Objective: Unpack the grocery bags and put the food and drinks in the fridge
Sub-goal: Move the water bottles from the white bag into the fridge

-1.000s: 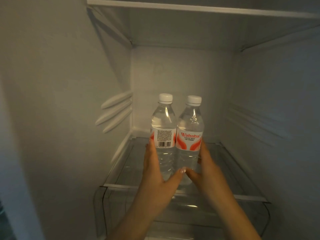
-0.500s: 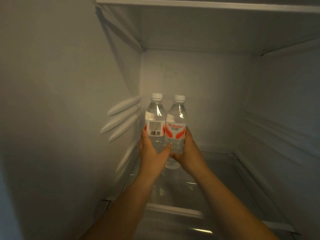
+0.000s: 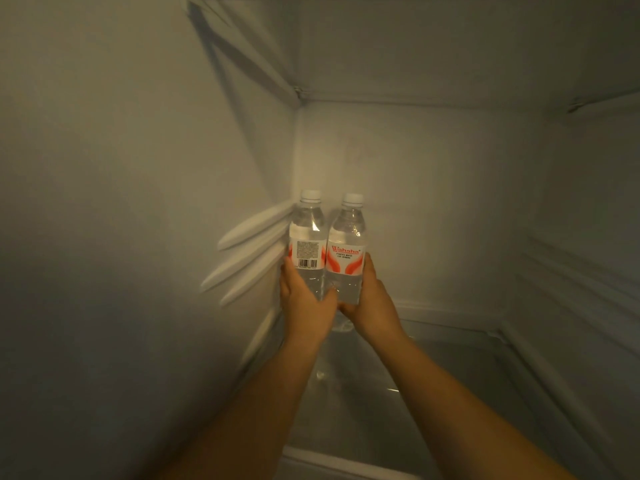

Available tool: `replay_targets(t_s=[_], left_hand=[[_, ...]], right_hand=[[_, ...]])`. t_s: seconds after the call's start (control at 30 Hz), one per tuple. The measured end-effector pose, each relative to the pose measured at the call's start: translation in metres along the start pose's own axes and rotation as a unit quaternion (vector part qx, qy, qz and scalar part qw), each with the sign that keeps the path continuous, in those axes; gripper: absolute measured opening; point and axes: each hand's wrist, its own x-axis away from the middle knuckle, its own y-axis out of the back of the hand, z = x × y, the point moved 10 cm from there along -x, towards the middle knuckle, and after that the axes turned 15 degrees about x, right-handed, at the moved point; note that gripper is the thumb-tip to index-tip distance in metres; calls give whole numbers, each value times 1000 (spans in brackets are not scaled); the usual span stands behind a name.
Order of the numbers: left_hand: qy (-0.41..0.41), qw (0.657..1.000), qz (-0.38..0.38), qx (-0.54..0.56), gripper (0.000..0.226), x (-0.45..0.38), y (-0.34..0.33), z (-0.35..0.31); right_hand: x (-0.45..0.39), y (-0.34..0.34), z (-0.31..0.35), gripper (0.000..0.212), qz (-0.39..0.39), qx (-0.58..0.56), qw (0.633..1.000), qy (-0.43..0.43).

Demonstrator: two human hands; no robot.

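Note:
Two clear water bottles with white caps and red-and-white labels stand upright side by side, deep inside the fridge near its back left corner. My left hand grips the lower part of the left bottle, whose barcode faces me. My right hand grips the lower part of the right bottle, whose label reads Wahaha. Both hands hide the bottle bases, so I cannot tell whether they touch the glass shelf.
White fridge walls close in on the left and right. Three raised shelf rails jut from the left wall beside the left bottle. Another shelf runs overhead. The glass shelf's front edge lies near the bottom.
Both hands have carried the two bottles further back and to the left, toward the rear left corner of the fridge. The grips stay the same.

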Motion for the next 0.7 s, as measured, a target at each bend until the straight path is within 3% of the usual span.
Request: replay_targets(t_s=[0.4,0.57,0.7], left_hand=[[8,999,-8,-36,90,-10,4,11],[28,999,13,-44,85,-4,7,0],[20,997,31,-70,74,15,17,-20]], right_hand=[[-10,-6,-3,91,19,15,1000,-5],[4,7,4,76,44,11,999,0],[30,31,6,80,37,70,997,13]])
